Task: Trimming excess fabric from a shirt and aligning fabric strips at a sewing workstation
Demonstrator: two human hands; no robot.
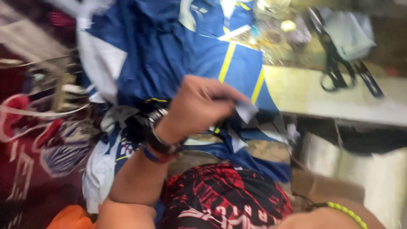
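Reaching up across the lap, the person's left hand is curled shut, its fingertips pinching a small pale fabric tab that juts toward three o'clock from the knuckles. That tab belongs to the blue cloth garment with yellow stripes, which spreads from the hand toward twelve o'clock, its stripes slanting roughly from one o'clock down to seven. The left wrist wears a dark watch. Only the right forearm shows, at five o'clock with a yellow-green beaded bracelet; the right hand is out of view, so the left is plainly the nearer. At three o'clock lies a pale worktable with black-handled scissors well apart. A red-and-black printed cloth covers the lap at six o'clock.
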